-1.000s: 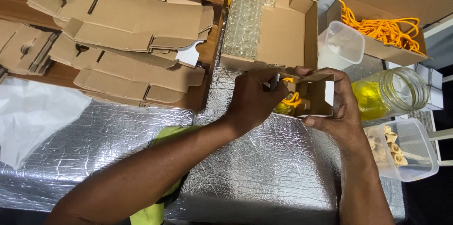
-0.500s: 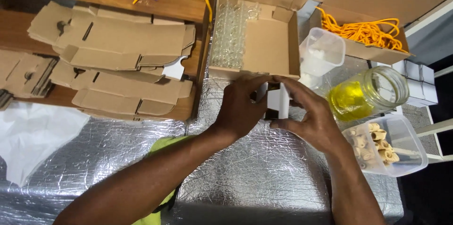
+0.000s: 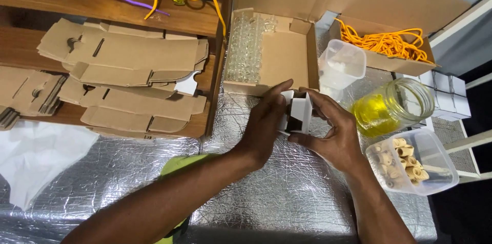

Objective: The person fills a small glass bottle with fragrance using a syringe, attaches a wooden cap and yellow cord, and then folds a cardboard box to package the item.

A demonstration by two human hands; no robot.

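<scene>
Both my hands hold a small white cardboard box (image 3: 297, 112) above the silver foil-covered table (image 3: 287, 198). My left hand (image 3: 264, 123) grips its left side with the fingers stretched over the top. My right hand (image 3: 333, 131) cups its right side, thumb underneath. The box's flaps stand open and its inside looks dark. What is inside it is hidden.
An open cardboard box (image 3: 271, 54) of small clear glass bottles lies just beyond my hands. A glass jar of yellow liquid (image 3: 389, 108), a clear tub (image 3: 341, 65), a tub of small wooden pieces (image 3: 410, 164) and a box of orange cords (image 3: 389, 44) are right. Flat cardboard blanks (image 3: 128, 80) are stacked left.
The view has shifted, so the hands now sit lower in frame. The item in my hands has turned; its white flaps now face the camera instead of the brown and yellow seen before.
</scene>
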